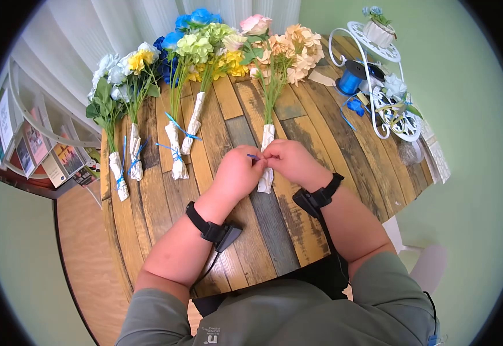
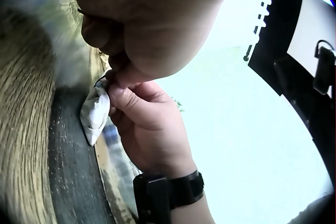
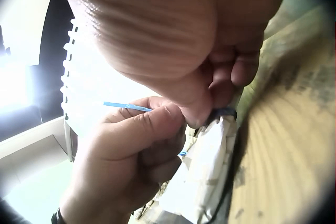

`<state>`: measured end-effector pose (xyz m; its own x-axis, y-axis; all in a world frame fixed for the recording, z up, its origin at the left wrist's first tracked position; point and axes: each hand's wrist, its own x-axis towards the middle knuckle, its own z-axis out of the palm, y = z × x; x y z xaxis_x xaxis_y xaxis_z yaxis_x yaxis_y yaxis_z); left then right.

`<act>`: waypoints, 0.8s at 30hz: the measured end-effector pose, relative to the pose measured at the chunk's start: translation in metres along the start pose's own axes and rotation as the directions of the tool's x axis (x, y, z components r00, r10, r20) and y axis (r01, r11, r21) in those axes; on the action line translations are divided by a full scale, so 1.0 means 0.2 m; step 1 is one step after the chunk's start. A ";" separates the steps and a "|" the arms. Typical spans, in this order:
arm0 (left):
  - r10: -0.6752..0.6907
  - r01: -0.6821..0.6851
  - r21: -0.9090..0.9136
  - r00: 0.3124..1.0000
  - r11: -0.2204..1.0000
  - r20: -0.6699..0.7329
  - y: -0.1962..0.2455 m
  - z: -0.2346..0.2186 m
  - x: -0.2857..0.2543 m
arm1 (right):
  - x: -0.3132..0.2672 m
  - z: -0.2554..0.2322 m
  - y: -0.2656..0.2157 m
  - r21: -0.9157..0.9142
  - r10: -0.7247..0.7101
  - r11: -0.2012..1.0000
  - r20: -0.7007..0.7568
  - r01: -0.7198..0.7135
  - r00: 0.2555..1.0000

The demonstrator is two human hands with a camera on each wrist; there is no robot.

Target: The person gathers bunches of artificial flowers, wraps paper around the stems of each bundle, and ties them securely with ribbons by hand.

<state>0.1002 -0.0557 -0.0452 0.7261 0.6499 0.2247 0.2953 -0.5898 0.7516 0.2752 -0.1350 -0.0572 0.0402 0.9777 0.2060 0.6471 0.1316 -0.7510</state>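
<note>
A bouquet of peach and pink flowers [image 1: 289, 55] lies on the table, its stems wrapped in printed pale paper [image 1: 267, 135]. Both hands meet over that wrapping. Between thumb and forefinger my left hand [image 1: 241, 173] pinches a thin blue ribbon [image 3: 126, 106], whose end sticks out past the thumb. My right hand [image 1: 294, 164] pinches the ribbon close beside the left fingertips, its fingers curled. In the right wrist view the white wrapping [image 3: 205, 166] runs right below the fingertips. The ribbon's crossing at the wrapping is mostly hidden by the fingers.
Several more wrapped bouquets lie to the left, tied with blue ribbon, including a blue-and-white one [image 1: 110, 86] and a green one [image 1: 196, 49]. A blue ribbon spool [image 1: 350, 78] stands by a white metal plant stand [image 1: 385, 131] at right. A magazine rack [image 1: 32, 132] is at far left.
</note>
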 end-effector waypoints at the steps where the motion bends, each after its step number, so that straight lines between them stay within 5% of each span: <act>1: 0.000 0.000 0.000 1.000 1.000 -0.003 0.00 0.00 0.00 | 0.00 0.00 0.01 -0.002 -0.002 1.000 0.001 0.002 1.000; 3: -0.129 0.133 -0.064 0.990 0.989 0.062 0.01 0.01 0.01 | 0.00 0.01 0.02 -0.005 -0.032 0.999 -0.004 0.032 0.999; 7: -0.078 0.074 0.064 0.994 0.995 0.075 0.03 -0.03 0.00 | 0.00 0.01 0.00 0.051 0.033 0.998 0.006 -0.033 0.999; 13: -0.198 0.126 0.323 0.960 0.938 0.200 0.19 -0.19 -0.02 | 0.00 0.02 -0.04 0.022 0.094 0.995 -0.022 -0.093 0.995; 19: -0.196 0.079 0.423 0.950 0.903 0.242 0.25 -0.17 -0.04 | 0.01 0.07 -0.08 0.348 0.265 0.910 -0.075 -0.224 0.961; 24: -0.196 0.104 0.351 0.951 0.931 0.238 0.19 -0.13 -0.03 | 0.01 0.10 -0.08 0.594 0.289 0.745 0.122 -0.303 0.950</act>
<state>0.0912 -0.0689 -0.0008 0.7808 0.6195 -0.0812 0.5680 -0.6496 0.5055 0.2498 -0.1318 -0.0567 0.1322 0.9864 -0.0975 0.0176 -0.1007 -0.9948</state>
